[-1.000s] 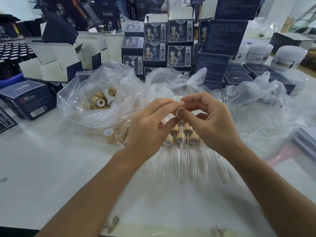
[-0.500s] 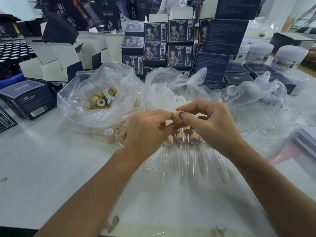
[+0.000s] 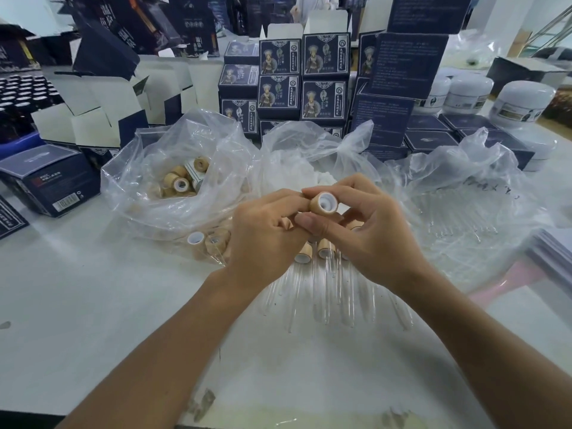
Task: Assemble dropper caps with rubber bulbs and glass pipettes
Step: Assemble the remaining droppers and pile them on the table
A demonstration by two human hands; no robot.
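1. Head view: both hands meet above a row of finished droppers on the white table (image 3: 77, 305), and between them sits a small tan, wood-look cylindrical dropper cap (image 3: 322, 203) with its white-lined open end turned towards the camera.
2. The right hand (image 3: 368, 239) pinches the cap between thumb and forefinger, fingers curled round it.
3. The left hand (image 3: 263, 239) has its fingers curled, fingertips touching the cap's left side; whether a rubber bulb is held there cannot be told.
4. Directly below the cap lie the finished tan-capped droppers with clear glass pipettes (image 3: 322, 292), side by side.
5. Left of the cap, a clear plastic bag of loose tan caps (image 3: 182, 181) lies open.
6. Just behind the cap sits a clear bag of white pieces (image 3: 297, 168).
7. Right of the cap, a clear bag of bare glass pipettes (image 3: 458, 218) is spread flat.
8. Behind the cap rise stacked navy printed cartons (image 3: 322, 78).
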